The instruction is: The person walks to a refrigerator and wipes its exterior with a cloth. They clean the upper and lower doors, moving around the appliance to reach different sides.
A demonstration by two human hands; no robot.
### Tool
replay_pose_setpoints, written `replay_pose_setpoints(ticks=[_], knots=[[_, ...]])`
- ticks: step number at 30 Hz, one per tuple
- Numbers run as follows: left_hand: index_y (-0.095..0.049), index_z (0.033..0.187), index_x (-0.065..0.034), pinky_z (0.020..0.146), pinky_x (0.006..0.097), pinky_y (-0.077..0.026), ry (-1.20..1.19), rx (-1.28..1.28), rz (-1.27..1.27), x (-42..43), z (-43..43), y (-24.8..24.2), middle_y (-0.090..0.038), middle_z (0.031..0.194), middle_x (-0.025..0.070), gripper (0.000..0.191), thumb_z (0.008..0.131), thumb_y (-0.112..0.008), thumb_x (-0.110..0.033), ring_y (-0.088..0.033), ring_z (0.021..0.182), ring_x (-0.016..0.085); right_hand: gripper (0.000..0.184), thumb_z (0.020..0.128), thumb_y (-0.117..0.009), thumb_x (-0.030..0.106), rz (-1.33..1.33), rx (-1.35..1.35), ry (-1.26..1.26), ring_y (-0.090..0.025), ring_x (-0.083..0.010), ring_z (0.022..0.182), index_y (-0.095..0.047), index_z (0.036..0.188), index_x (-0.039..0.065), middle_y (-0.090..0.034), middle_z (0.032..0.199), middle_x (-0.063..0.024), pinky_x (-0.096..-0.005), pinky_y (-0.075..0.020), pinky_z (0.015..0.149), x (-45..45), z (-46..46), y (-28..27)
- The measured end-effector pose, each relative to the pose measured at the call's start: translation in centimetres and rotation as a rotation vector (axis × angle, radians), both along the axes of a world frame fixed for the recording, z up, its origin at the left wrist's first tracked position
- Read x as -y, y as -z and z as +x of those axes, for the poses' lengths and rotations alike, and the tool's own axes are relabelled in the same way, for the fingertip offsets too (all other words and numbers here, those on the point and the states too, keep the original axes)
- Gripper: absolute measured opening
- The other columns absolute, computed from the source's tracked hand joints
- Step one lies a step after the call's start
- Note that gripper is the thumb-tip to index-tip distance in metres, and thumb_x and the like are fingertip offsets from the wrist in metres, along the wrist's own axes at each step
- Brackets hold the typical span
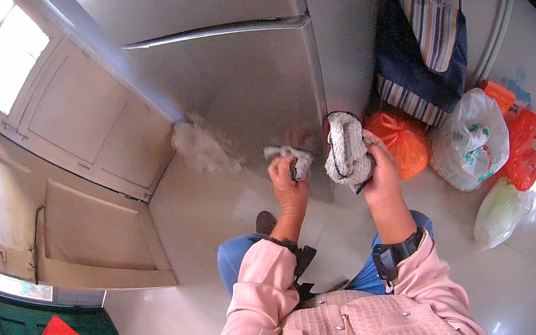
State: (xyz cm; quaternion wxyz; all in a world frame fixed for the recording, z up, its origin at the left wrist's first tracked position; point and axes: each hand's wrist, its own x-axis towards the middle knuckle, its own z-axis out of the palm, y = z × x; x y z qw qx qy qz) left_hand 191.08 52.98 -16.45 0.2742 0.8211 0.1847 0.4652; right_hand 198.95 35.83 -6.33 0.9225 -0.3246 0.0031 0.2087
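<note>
In the middle of the view, my left hand is closed on a crumpled light grey cloth, close to the lower part of the refrigerator's metallic door. My right hand, a little to the right, grips a bunched whitish textured cloth with a dark edging. That cloth is in front of the refrigerator's lower right corner. Whether either cloth touches the refrigerator, I cannot tell. Dark straps are around both my wrists.
Right of the refrigerator stand a navy bag with striped panels, an orange plastic bag, a white plastic bag, red bags and a bagged leafy vegetable. A wooden door stands open at the left.
</note>
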Motion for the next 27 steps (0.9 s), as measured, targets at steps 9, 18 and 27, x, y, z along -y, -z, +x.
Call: replay_pose_setpoints(ticks=[9,18,27], knots=[[-0.060,0.113,-0.0045,0.085,0.0334,-0.048,0.066,0.088,-0.600,-1.3,-1.6,1.3,-0.063,0.103,0.0108,0.038,0.077,-0.071,-0.006,-0.061,0.096,0.023,0.031,0.090,-0.052,0.011,-0.066,0.072,0.090,-0.059,-0.0201,0.107,-0.061,0.119,0.002,-0.063,0.115,-0.0085,-0.0341,-0.0462,0.094,0.2,0.5,1.1],[-0.058,0.121,-0.0050,0.097,0.0338,-0.042,0.161,0.479,-0.110,-0.7,0.9,-18.3,-0.055,0.122,0.0118,0.043,0.079,-0.069,0.000,-0.055,0.113,0.023,0.034,0.090,-0.051,0.011,-0.010,0.028,0.014,-0.061,-0.0223,0.105,-0.057,0.122,0.001,-0.063,0.115,-0.0106,-0.0347,-0.0474,0.094,0.2,0.2,0.1],[-0.063,0.109,-0.0070,0.093,0.0389,-0.044,0.054,0.414,0.251,-0.4,2.8,-11.8,-0.055,0.114,0.0145,0.042,0.069,-0.077,-0.002,-0.054,0.108,0.031,0.036,0.091,-0.051,0.014,0.076,-0.023,0.012,-0.060,-0.0225,0.107,-0.055,0.124,0.000,-0.062,0.118,-0.0107,-0.0356,-0.0466,0.096,0.4,-0.2,-0.1]])
